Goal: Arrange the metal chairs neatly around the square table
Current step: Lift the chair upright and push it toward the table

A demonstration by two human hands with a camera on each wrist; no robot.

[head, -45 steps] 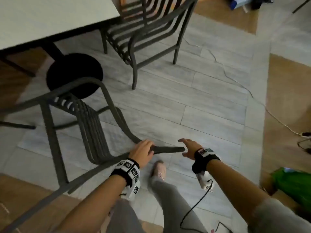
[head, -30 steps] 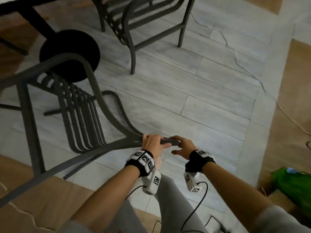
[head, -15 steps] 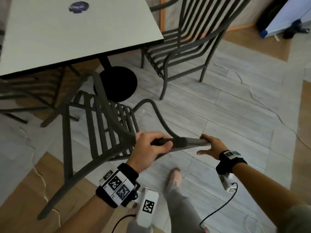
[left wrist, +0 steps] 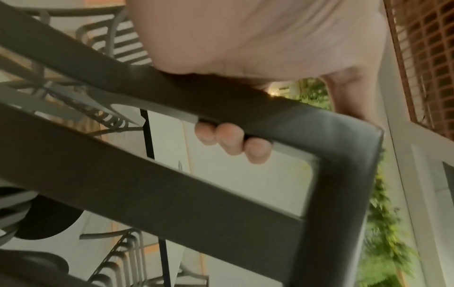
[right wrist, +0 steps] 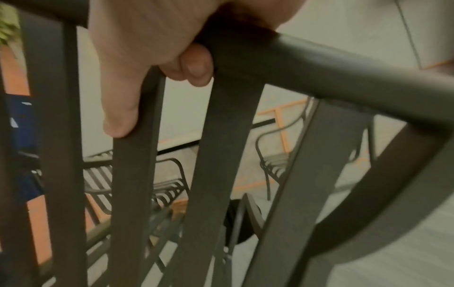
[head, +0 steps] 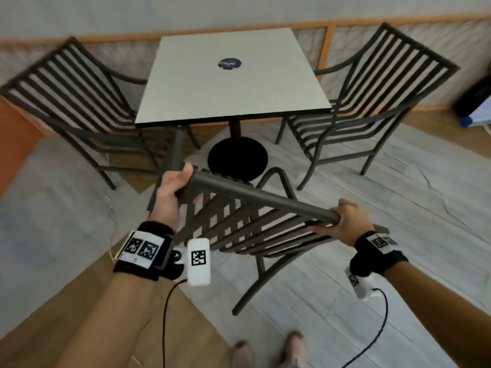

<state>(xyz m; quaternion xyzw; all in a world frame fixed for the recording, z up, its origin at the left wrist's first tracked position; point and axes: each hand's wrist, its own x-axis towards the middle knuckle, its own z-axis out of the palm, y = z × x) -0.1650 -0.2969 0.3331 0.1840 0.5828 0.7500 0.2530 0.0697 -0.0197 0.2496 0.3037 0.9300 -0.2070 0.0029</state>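
A white square table stands ahead on a black pedestal. One dark metal slatted chair stands at its left side, another chair at its right. A third chair is on the near side, seat toward the table, and I hold it by the top rail of its back. My left hand grips the rail's left end, fingertips curled under the rail by the corner. My right hand grips the right end of the rail, thumb lying along a slat.
The table's round black base sits just beyond the held chair. A latticed wall runs behind the table. A blue and white object lies at the far right. My feet stand on grey tiles, with wood flooring at the left.
The chair's back has come up from low near the floor to about waist height. My hands have spread from the rail's end to its two ends. My view has lifted to the table.
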